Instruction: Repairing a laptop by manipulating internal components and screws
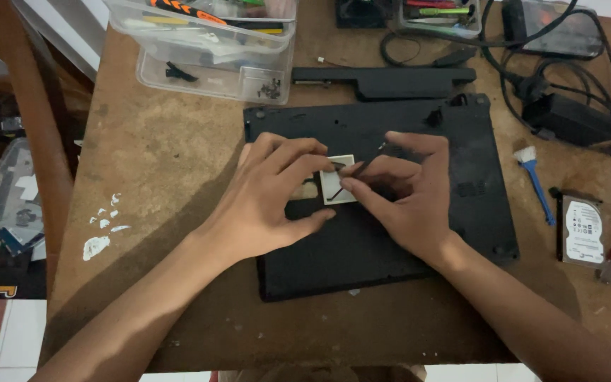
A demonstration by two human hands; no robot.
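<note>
**Two hands working at a pale label on an upturned laptop**

A small pale square label (339, 185) is sitting on the black underside of a laptop (390, 240), which is lying bottom-up near the middle of the worn brown table (164, 155). A thin dark tool (355, 172) is slanting across the label's upper right corner.

The right hand (408, 194) is pinching that tool, its thumb and forefinger closed together on the shaft, the other fingers curled in behind. The left hand (270, 201) is resting on the laptop just beside the label; its fingers are spread apart, the fingertips pressing down at the label's upper left edge and the thumb lying flat below it. It is gripping nothing that can be made out.

Just beyond the laptop's far edge a long black battery pack (390, 80) is lying parallel to it. To the left of that, clear plastic boxes (213, 49) are standing stacked, holding tools and small screws. At the right, a blue-handled brush (535, 180) is lying near the laptop's side, with a bare hard drive (580, 230) beyond it. A black power adapter (574, 120) with tangled cables is occupying the far right corner. White paint flecks (100, 230) are marking the table's left edge.
</note>
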